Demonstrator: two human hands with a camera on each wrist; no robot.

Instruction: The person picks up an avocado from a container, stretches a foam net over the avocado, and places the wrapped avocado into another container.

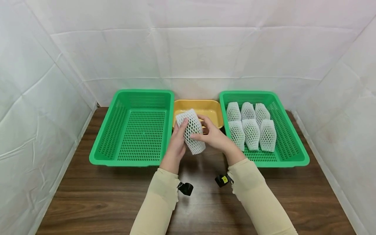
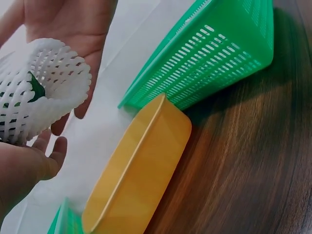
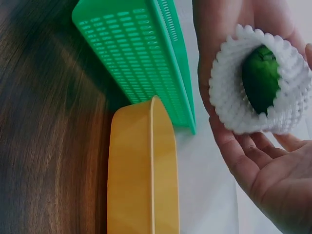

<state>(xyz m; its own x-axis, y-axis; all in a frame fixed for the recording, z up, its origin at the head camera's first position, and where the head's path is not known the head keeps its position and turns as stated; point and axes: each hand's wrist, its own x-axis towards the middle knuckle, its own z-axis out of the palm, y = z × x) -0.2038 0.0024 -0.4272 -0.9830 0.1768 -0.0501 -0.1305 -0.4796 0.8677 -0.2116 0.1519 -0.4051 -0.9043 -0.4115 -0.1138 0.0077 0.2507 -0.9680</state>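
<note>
A white foam net sleeve (image 1: 194, 125) with a green fruit (image 3: 261, 80) inside is held between both hands above the table's middle, in front of the yellow tray. The left hand (image 1: 177, 140) grips its left side, thumb lying on top of the net. From the right, the right hand (image 1: 216, 136) holds the sleeve with the thumb on its face and fingers at its far edge. One end of the sleeve gapes open in the right wrist view, showing the dark green fruit's tip. The left wrist view shows the net (image 2: 63, 83) with a bit of green through it.
A green basket (image 1: 97, 143) stands at left, its slotted floor bare. The yellow tray (image 1: 215, 112) sits between it and the right green basket (image 1: 293, 143). Several net-sleeved pieces (image 1: 251, 130) lie in two rows there. White sheeting surrounds the wooden table (image 1: 102, 199).
</note>
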